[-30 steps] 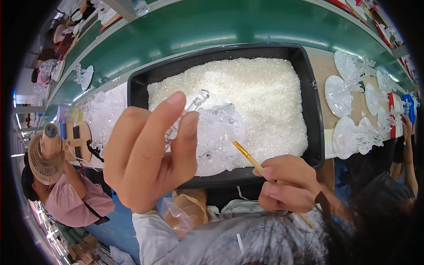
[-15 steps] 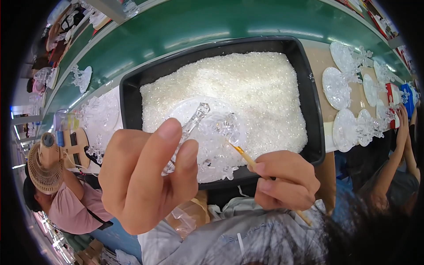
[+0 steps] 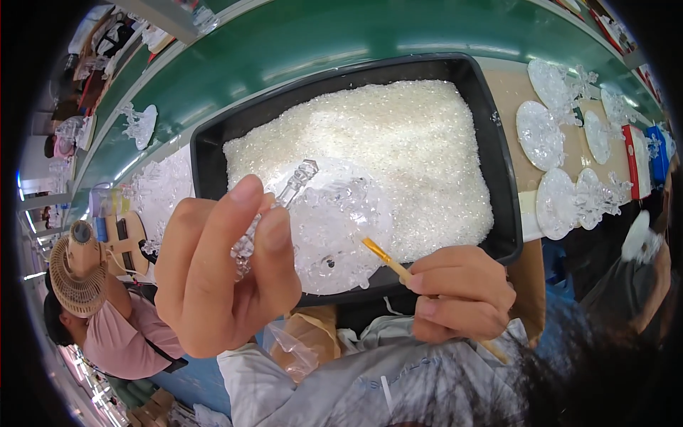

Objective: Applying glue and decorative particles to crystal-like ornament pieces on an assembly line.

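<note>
My left hand (image 3: 220, 274) pinches a clear faceted rod (image 3: 297, 181), like a crystal stem, between thumb and fingers. Just behind it is a round whitish-clear disc (image 3: 341, 213) with clear ornaments on it; whether the rod is joined to the disc I cannot tell. A thin paintbrush (image 3: 391, 263) with an orange-gold ferrule and wooden handle is gripped in my right hand (image 3: 462, 292). Its tip points up and left, close to the disc's lower right part. Below both hands, a black tray (image 3: 509, 192) holds a heap of sparkling clear granules (image 3: 420, 142).
Several clear ornaments on round bases (image 3: 541, 135) stand on the board at right, near a red box (image 3: 635, 164) and a blue box (image 3: 658, 160). Another ornament (image 3: 142, 127) is on the green surface at left. A co-worker (image 3: 121, 327) sits beside a fan (image 3: 78, 267).
My left hand has shifted slightly left with the rod, and the disc shows more fully. The brush has moved down a little. The co-worker's hands at right have left the boxes.
</note>
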Motion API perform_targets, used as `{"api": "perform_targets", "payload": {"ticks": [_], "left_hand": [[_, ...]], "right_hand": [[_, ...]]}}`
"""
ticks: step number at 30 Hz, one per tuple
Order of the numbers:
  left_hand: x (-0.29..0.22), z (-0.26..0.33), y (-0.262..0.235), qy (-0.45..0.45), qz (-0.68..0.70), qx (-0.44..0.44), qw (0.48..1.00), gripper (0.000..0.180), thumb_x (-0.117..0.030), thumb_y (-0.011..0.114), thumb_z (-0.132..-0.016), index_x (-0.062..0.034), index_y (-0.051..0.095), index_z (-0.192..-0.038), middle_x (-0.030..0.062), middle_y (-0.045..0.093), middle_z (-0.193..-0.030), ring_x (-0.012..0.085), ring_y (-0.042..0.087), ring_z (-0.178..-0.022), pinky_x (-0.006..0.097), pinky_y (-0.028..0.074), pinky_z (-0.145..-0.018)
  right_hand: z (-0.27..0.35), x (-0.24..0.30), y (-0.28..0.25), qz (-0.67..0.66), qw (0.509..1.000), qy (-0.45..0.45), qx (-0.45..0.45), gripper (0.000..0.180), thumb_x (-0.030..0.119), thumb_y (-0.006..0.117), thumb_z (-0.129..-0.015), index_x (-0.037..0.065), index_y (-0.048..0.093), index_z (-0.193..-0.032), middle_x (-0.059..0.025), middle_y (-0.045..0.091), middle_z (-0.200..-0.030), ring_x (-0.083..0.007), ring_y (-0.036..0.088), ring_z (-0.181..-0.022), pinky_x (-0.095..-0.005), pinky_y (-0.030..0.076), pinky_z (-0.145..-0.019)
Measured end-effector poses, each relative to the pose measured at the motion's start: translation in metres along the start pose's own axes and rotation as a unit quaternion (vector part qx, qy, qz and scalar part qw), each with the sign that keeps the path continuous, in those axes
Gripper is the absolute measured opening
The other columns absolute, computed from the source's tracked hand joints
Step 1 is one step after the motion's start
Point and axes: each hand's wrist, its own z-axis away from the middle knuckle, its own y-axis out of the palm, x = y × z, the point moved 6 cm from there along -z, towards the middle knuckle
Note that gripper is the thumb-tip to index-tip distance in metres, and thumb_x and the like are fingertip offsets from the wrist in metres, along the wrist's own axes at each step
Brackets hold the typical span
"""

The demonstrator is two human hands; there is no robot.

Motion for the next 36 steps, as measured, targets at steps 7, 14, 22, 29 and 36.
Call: {"api": "perform_targets", "payload": {"ticks": [7, 14, 22, 29, 36], "left_hand": [[0.000, 0.001, 0.000, 0.014, 0.031, -0.031, 0.999, 0.022, 0.001, 0.062, -0.086, 0.0153, 0.061, -0.103, 0.0214, 0.065, -0.079, 0.0238, 0.061, -0.059, 0.029, 0.047, -0.051], [0.006, 0.011, 0.000, -0.081, 0.009, -0.005, 0.997, 0.027, -0.016, 0.057, -0.098, 0.0101, 0.060, -0.105, 0.0185, 0.064, -0.083, 0.0250, 0.065, -0.070, 0.030, 0.053, -0.062], [0.006, 0.009, 0.002, -0.073, 0.039, -0.022, 0.996, 0.029, -0.018, 0.056, -0.100, 0.0100, 0.060, -0.107, 0.0163, 0.061, -0.081, 0.0217, 0.060, -0.067, 0.029, 0.054, -0.066], [0.011, 0.012, 0.003, -0.001, 0.094, -0.073, 0.993, 0.024, 0.010, 0.063, -0.080, 0.0191, 0.060, -0.102, 0.0223, 0.065, -0.075, 0.0210, 0.057, -0.053, 0.026, 0.041, -0.045], [0.014, 0.014, 0.004, 0.000, 0.109, -0.080, 0.991, 0.021, 0.009, 0.061, -0.081, 0.0173, 0.061, -0.101, 0.0216, 0.064, -0.071, 0.0211, 0.057, -0.053, 0.027, 0.041, -0.046]], "right_hand": [[-0.004, 0.002, -0.002, 0.000, 0.999, 0.019, 0.026, 0.023, 0.012, 0.077, -0.083, -0.001, 0.059, -0.089, -0.0200, 0.068, -0.084, -0.0296, 0.068, -0.061, -0.0331, 0.057, -0.054], [-0.001, -0.003, 0.001, -0.032, 0.998, 0.031, 0.038, 0.026, 0.012, 0.079, -0.081, -0.001, 0.059, -0.091, -0.0213, 0.067, -0.086, -0.0323, 0.069, -0.063, -0.0349, 0.058, -0.055], [0.002, -0.004, 0.000, -0.067, 0.998, 0.015, 0.009, 0.024, 0.008, 0.079, -0.078, -0.002, 0.060, -0.089, -0.0213, 0.067, -0.085, -0.0305, 0.067, -0.060, -0.0339, 0.056, -0.051], [0.003, -0.006, 0.002, -0.106, 0.993, 0.012, 0.054, 0.027, 0.010, 0.081, -0.078, -0.002, 0.060, -0.089, -0.0209, 0.066, -0.084, -0.0303, 0.067, -0.063, -0.0338, 0.056, -0.051], [0.008, 0.000, -0.010, -0.040, 0.998, 0.001, -0.043, 0.029, 0.015, 0.080, -0.081, -0.003, 0.060, -0.091, -0.0205, 0.066, -0.083, -0.0308, 0.067, -0.063, -0.0343, 0.057, -0.051]]}}
